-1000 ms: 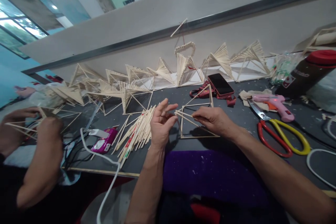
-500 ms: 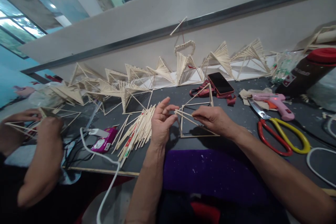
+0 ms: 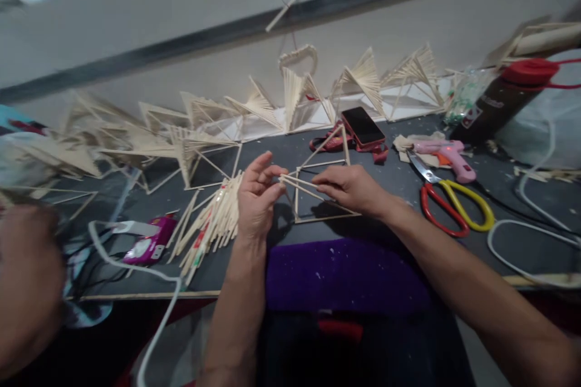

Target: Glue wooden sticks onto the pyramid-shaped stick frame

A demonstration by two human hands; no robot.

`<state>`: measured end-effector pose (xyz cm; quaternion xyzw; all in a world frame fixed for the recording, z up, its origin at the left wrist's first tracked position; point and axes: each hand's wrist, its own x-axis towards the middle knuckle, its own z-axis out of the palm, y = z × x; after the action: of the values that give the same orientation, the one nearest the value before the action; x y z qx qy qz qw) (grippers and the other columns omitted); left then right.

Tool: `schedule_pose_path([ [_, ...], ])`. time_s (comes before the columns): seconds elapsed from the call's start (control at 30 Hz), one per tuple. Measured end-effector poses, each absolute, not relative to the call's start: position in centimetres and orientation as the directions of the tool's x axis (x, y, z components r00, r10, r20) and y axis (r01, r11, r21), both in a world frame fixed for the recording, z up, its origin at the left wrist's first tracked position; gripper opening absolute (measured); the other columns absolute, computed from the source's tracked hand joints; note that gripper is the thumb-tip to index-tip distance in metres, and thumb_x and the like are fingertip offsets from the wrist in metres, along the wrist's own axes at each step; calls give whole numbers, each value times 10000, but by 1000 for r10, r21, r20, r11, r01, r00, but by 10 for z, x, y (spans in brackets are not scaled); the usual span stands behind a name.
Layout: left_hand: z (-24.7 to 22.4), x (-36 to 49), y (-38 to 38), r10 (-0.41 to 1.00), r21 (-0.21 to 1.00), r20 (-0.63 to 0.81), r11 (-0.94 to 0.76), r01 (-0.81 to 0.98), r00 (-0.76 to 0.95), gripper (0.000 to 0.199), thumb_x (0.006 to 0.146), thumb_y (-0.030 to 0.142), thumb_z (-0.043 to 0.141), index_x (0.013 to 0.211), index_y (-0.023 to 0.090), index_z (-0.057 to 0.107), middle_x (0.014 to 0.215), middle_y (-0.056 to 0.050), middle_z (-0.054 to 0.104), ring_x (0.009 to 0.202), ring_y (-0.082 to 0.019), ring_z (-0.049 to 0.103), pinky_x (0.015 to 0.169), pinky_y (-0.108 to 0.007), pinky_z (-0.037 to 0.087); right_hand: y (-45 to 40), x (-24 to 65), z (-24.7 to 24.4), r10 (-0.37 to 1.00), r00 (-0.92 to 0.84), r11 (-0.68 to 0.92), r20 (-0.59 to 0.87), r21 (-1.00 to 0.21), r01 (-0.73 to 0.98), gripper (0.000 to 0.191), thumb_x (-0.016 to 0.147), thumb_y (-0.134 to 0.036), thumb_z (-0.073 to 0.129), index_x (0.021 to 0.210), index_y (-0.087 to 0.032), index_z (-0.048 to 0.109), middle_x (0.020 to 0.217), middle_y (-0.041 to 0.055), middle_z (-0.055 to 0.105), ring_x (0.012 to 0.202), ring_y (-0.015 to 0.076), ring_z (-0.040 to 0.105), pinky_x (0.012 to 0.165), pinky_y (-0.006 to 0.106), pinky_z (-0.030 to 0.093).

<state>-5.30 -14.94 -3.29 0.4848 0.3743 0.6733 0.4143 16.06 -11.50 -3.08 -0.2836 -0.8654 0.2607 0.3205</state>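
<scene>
Thumb and finger of my left hand (image 3: 258, 196) pinch the left end of the wooden sticks (image 3: 299, 182), where they meet at a point. My right hand (image 3: 347, 188) grips the same sticks from the right, its fingers curled round them. Beneath and behind both hands stands an open frame of thin sticks (image 3: 327, 217) on the dark table. A heap of loose sticks (image 3: 218, 217) lies just left of my left hand. How the held sticks join the frame is hard to make out.
Finished stick models (image 3: 363, 81) line the wall. To the right are a phone (image 3: 363, 126), a pink glue gun (image 3: 445, 151), scissors (image 3: 454, 199) and a bottle (image 3: 503, 100). A purple device (image 3: 149, 242) with a white cable lies left, near a person's blurred arm (image 3: 29, 284).
The view has turned right and down, so the table's things appear shifted left. Both hands keep their hold on the sticks. The neighbouring person's arm now shows only partly.
</scene>
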Motion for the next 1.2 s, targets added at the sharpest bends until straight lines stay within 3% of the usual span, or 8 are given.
schedule_pose_path([
  [0.13,-34,-53,-144,911,902,359,-394,-176,-202,585,562,144,856,1111,263,692,847,-12,721,727,-124,663,540,-159,520,-111,168,-28,717,-591,622,371,-723,301,206,898,-175,592,1056,-161,724,1017,56,732,911,144,665,812,258,473],
  [0.23,-33,-53,-144,910,902,364,-397,-166,-199,561,563,173,873,1088,288,712,846,-12,723,734,-135,661,544,-175,536,-109,184,-23,766,-554,551,326,-776,306,165,854,-174,622,960,-118,735,892,50,725,803,129,647,739,236,459],
  [0.4,-33,-53,-143,894,887,398,-432,-163,-204,557,552,174,888,1073,281,723,835,-13,729,740,-139,660,529,-171,539,-101,228,-16,788,-616,368,-16,-789,492,146,823,-210,605,786,-118,712,617,-6,625,557,93,573,544,203,388],
  [0.57,-33,-52,-142,894,887,397,-432,-163,-207,570,553,150,879,1086,274,722,834,-7,732,757,-140,667,555,-175,545,-87,244,-29,737,-601,280,-308,-670,687,143,743,-203,647,834,-144,740,589,-22,613,492,91,548,496,204,371],
  [0.8,-34,-54,-140,875,865,449,-476,-156,-183,561,582,220,901,1107,266,708,846,-7,736,756,-148,664,523,-197,522,-85,230,-42,659,-674,309,-334,-696,648,97,741,-196,608,732,-149,693,564,-23,575,498,87,524,481,200,357],
  [1.2,-35,-53,-140,856,850,486,-510,-133,-176,538,604,217,894,1103,267,698,846,25,740,774,-137,674,527,-194,531,-87,224,-44,640,-662,292,-391,-673,680,95,732,-222,645,741,-146,700,586,-11,602,499,97,540,486,209,374],
])
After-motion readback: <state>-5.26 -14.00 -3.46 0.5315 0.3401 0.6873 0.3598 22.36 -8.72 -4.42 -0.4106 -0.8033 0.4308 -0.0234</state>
